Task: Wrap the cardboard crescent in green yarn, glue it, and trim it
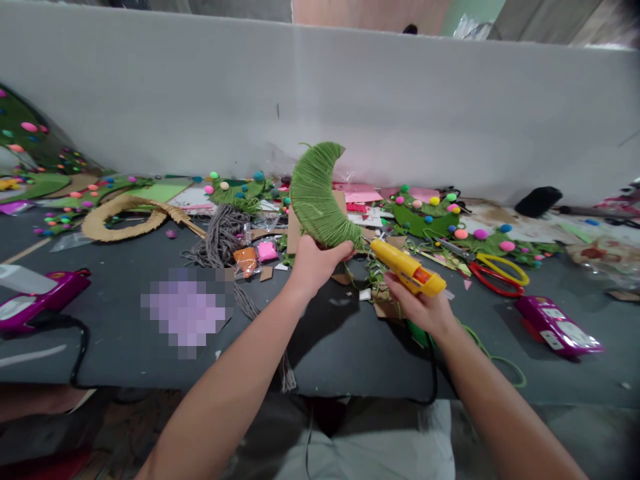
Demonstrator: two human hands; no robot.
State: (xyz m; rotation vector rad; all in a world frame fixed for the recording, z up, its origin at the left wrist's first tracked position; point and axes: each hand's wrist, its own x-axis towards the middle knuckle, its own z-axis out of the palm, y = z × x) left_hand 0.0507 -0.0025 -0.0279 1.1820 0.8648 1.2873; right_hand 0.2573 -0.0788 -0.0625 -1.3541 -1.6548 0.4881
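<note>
My left hand (316, 264) is closed round the lower end of a crescent-shaped piece wrapped in green yarn (316, 193), holding it upright above the dark table (125, 347). My right hand (423, 308) grips a yellow glue gun (407, 268), its nozzle pointing left toward the bottom tip of the crescent, a short gap apart. A green strand trails from the crescent's base down among scraps on the table.
Red-and-yellow scissors (493, 273) lie to the right, a purple packet (557, 327) nearer the front edge. A brown wrapped ring (125, 217), grey yarn (220, 237), green felt pieces with pompoms (430, 217) and a purple glue gun (35, 303) crowd the table. A white wall (320, 100) backs it.
</note>
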